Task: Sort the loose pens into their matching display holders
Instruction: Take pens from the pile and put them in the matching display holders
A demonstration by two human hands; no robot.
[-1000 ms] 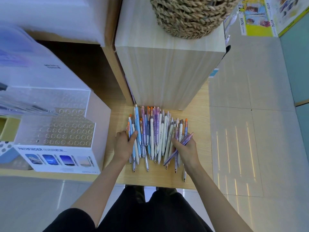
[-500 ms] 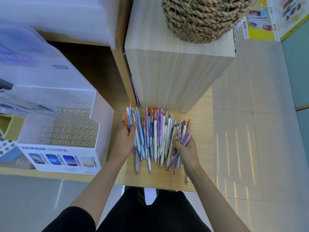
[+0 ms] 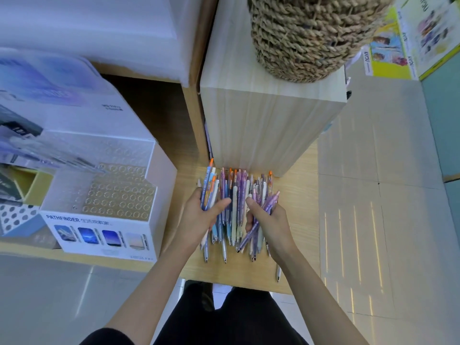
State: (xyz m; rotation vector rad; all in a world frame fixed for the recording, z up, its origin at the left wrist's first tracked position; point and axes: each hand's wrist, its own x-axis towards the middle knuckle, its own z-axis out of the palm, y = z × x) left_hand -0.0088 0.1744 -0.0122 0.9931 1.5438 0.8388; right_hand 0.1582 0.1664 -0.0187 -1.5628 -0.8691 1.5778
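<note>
2 bare hands meet over a pile of loose pens (image 3: 235, 195) on the wooden shelf (image 3: 298, 215), right in front of a pale wooden box (image 3: 268, 130). the pens lie roughly side by side, clicker ends toward the box and tips toward the person.

the left hand (image 3: 196, 217) sits at the left edge of the pile. its fingers are curled round a small bunch of blue pens with orange clickers (image 3: 208, 185), which stick up out of the fist, and its thumb reaches across the pile. the right hand (image 3: 271, 221) sits at the right edge and clutches a slanted bunch of purple pens (image 3: 270, 204). their clicker ends point up to the right and their tips poke out below the palm. the 2 thumbs are near each other but apart.

1 white pen (image 3: 278, 273) lies alone near the front edge of the shelf, just beside the right forearm.

left of the pile stands a white display holder (image 3: 104, 235) printed "pathfinder", with stepped clear tiers full of round holes. it is near the left hand but not touching it. some dark pens lie slanted at its far upper tier, too blurred to tell apart. a woven rope basket (image 3: 306, 38) stands on top of the wooden box.
</note>
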